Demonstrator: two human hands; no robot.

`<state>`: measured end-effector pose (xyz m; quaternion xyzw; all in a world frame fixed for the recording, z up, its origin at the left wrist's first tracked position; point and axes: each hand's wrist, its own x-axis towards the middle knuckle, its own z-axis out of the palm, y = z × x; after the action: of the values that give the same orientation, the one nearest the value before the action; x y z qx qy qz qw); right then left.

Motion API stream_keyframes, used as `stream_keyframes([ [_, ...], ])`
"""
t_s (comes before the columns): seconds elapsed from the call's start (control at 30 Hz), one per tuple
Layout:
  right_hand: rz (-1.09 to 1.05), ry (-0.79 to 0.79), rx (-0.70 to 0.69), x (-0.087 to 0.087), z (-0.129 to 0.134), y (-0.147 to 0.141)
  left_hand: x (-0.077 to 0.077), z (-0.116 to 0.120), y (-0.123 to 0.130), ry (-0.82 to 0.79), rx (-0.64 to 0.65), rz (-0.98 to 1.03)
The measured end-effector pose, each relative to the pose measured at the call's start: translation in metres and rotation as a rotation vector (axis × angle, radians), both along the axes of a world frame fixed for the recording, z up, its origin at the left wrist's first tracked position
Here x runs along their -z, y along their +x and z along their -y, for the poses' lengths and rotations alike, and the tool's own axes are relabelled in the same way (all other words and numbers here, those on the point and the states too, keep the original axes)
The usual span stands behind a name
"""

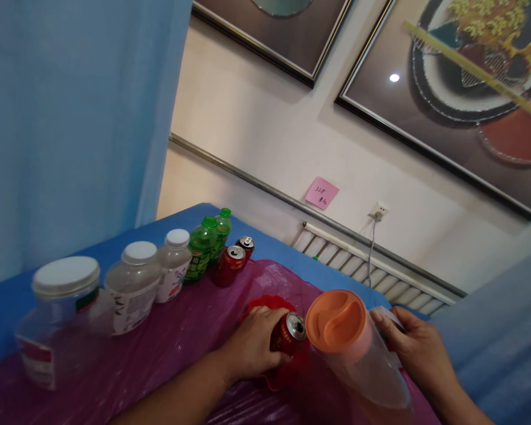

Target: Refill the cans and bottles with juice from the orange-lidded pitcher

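On your left, jars, green bottles and two cans form a row, blocking the way toward the curtain. Between them and your left hand, a strip of purple sheet lies open. Ahead of your right hand, the pitcher crowds the held can, leaving barely a gap.

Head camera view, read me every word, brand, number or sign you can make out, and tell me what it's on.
"32", apparently, handwritten on the pink note; its other characters are unclear.
Green bottles: label lettering too blurred to read.
Red can in the left hand: markings too small.
Standing cans: lettering too small.
White-lidded jars: labels too blurred.
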<state>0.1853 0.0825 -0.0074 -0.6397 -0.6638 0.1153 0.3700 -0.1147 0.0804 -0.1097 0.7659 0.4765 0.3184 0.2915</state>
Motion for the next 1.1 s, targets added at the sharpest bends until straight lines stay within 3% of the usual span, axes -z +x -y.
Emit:
stream_keyframes([
  [1.1, 0.018, 0.046, -0.024, 0.0029, 0.0024, 0.0028, 0.0015, -0.0003, -0.0006, -0.001, 0.005, -0.019],
])
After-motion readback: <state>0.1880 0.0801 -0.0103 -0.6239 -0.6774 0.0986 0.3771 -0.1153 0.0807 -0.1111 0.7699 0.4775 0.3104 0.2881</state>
